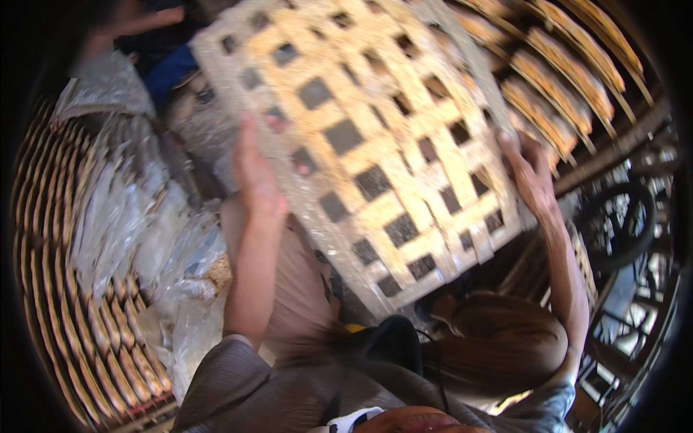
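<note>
I hold a flat woven lattice panel (pixel 375 137) of pale yellow strips with square gaps, tilted up in front of me. My left hand (pixel 254 177) grips its left edge, fingers wrapped behind it. On the panel's right edge, near the lower corner, my right hand (pixel 530 173) holds on with the fingers over the rim. Both forearms rise from the lower edge of the view. The picture is blurred by motion.
Stacks of similar woven panels (pixel 79 303) lie at the left, partly under crumpled clear plastic sheet (pixel 144 216). More curved woven pieces (pixel 556 79) stand at the upper right. A dark wheel (pixel 617 224) and metal frame sit at the right. Another person's hand (pixel 137 18) shows at the top left.
</note>
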A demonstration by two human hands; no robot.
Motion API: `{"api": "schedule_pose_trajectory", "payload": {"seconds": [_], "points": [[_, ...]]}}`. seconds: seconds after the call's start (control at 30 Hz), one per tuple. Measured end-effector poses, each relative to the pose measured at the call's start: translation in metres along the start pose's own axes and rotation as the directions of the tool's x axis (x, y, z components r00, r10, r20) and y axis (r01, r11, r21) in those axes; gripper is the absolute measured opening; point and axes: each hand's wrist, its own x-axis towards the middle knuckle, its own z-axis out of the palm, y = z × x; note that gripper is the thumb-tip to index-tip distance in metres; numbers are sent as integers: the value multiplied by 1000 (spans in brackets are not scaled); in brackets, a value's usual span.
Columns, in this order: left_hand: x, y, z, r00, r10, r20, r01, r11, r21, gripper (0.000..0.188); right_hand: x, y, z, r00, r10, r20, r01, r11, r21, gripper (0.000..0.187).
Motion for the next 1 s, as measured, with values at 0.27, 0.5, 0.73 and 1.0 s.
{"api": "schedule_pose_trajectory", "payload": {"seconds": [0.27, 0.5, 0.73, 1.0], "points": [[9, -7, -16, 996, -40, 80, 46, 996, -76, 56, -8, 40, 43, 997, -82, -17, 83, 955, 285, 37], [7, -16, -33, 996, 78, -34, -78, 997, 1, 67, -4, 35, 44, 960, -75, 270, 19, 978, 206, 44], [3, -17, -32, 960, 274, -61, -276, 961, -15, 55, 15, -25, 3, 950, -310, -36, 311, 950, 15, 68], [-2, -16, -31, 973, 228, 34, -226, 973, -54, 51, 59, -93, 0, 959, -276, 59, 255, 937, 240, 67]]}}
